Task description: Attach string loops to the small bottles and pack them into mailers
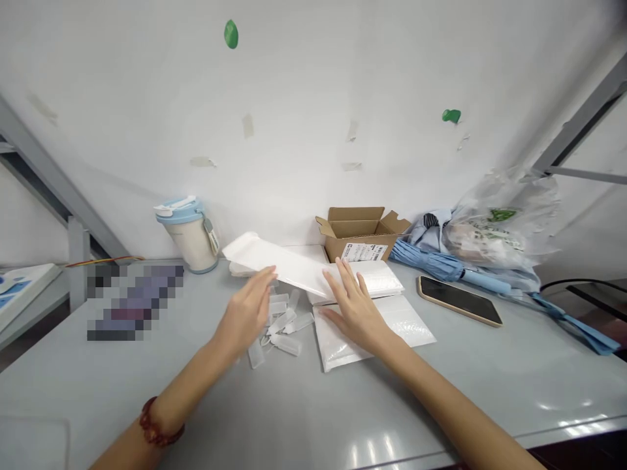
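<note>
A white padded envelope [279, 262] is lifted aslant, its far left end raised above the table. My left hand [249, 303] has its fingers closed at the near edge of this envelope; the thumb side is partly hidden. With fingers spread, my right hand [355, 303] touches the envelope's right end and lies over other white bubble mailers [406, 320] stacked beneath. Between the hands lie several small translucent plastic bottles [287, 344] in a loose heap, some of them beside my left hand. More white envelopes [240, 269] show under the raised one.
An open cardboard box [360, 251] stands behind the mailers against the wall. To the left is a cream tumbler [189, 241] with a blue lid. A phone [459, 300], a folded blue umbrella [431, 260] and plastic bags [494, 235] lie at the right on the grey table [274, 418].
</note>
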Motion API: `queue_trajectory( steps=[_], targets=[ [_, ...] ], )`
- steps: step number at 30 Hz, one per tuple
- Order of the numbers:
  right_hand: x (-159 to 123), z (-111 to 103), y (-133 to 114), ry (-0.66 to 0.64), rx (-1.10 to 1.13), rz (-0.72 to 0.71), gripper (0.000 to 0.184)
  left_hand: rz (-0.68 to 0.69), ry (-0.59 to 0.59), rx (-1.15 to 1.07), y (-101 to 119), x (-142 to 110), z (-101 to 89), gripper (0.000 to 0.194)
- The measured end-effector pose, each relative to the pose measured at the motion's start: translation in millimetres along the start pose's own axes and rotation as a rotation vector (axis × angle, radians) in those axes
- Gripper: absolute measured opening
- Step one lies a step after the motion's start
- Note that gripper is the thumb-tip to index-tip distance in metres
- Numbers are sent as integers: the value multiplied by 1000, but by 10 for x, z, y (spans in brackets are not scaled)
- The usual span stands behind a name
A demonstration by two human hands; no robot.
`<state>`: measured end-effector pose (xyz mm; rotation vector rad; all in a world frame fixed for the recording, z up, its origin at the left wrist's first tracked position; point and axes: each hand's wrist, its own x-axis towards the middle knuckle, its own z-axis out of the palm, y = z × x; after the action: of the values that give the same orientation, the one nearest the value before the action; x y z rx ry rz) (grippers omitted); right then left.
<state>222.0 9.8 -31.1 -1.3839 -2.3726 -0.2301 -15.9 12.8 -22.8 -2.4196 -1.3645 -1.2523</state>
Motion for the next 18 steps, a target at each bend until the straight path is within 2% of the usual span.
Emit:
queue_trajectory(
  steps=[3, 7, 11, 13, 18],
  targets=[
    [-31, -21, -98, -16, -70, -50, 56, 121, -101, -37, 197, -112, 104, 38],
    [-54, -24, -136, -58, -137, -23, 64, 233, -230, -77, 404, -252, 194, 44],
    [-45, -9, -110, -61, -181, -8, 62, 250, -303, -127, 485, -283, 212, 44],
    [-36, -1, -93, -64, -198, -14, 61, 194, -260, -151, 466, -259, 200, 39],
    [-32, 4, -55, -61, -232, -31, 62, -43, 10, -162, 347, -141, 84, 25]
  ],
)
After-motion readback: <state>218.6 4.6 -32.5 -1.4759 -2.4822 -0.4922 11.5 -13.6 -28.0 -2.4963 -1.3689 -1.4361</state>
